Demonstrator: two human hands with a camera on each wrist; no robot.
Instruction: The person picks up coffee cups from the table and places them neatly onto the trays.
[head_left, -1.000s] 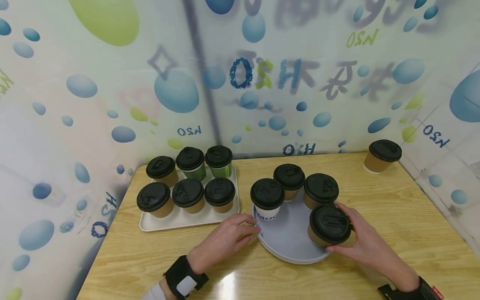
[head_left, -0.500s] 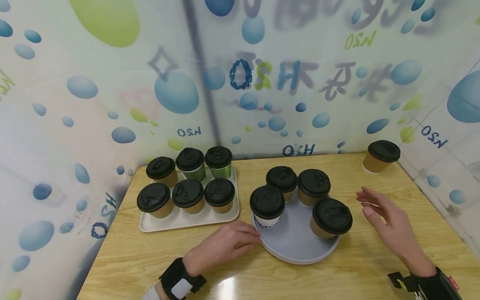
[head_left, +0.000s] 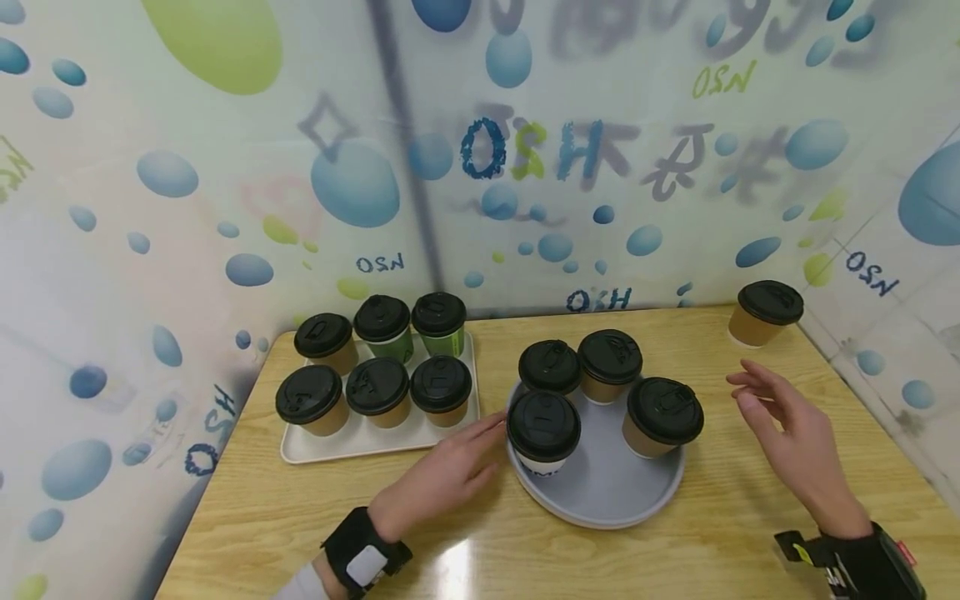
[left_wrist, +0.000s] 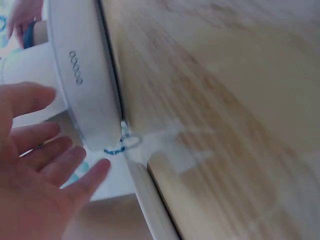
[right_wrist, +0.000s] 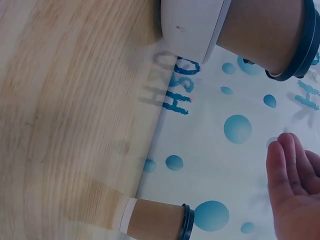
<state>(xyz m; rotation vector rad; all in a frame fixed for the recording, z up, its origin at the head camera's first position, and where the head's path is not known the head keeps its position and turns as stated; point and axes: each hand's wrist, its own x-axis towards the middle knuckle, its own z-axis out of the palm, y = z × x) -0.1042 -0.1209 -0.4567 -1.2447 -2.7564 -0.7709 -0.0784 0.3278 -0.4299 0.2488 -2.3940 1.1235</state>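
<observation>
In the head view a round grey turntable (head_left: 600, 483) bears several lidded paper coffee cups: a white one (head_left: 545, 467) at its front left, a brown cup (head_left: 645, 439) at the right, and others behind. My left hand (head_left: 442, 483) is beside the turntable's left rim, fingers extended; whether they touch it I cannot tell. The left wrist view shows the fingers (left_wrist: 75, 165) spread near the turntable's thick side (left_wrist: 90, 75). Off to the right, my right hand (head_left: 795, 442) hovers over the table with relaxed fingers, apart from the cups.
A white rectangular tray (head_left: 300, 450) at the left holds several brown and green cups with black lids. One lone brown cup (head_left: 753, 325) stands at the back right corner of the wooden table (head_left: 750, 558). A patterned backdrop (head_left: 645, 108) rises behind.
My right hand has let go of the brown cup and drawn away right. The turntable has turned counterclockwise seen from above, its white cup coming nearer. My left hand's fingers have moved slightly up its rim.
</observation>
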